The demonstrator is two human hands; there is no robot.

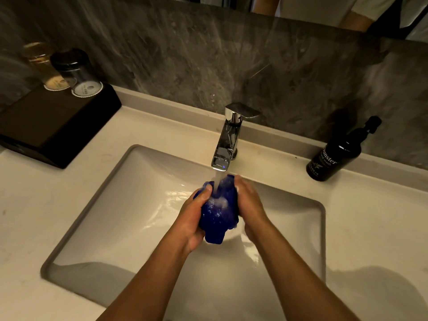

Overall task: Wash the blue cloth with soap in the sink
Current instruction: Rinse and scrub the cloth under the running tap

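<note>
While water runs, hands [192, 218] squeeze cloth [218, 212], mid-sink [92, 198]

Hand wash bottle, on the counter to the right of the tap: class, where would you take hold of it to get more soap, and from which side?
Grip the hand wash bottle around its wide cylindrical body, coming from its front-left side, which faces the sink. It stands upright with nothing around it; its narrow pump top is better left free for pressing.

Cloth [218, 212] between both hands over sink [129, 181], tap [228, 137] behind, bottle [335, 156] right, tray [53, 126] left
</note>
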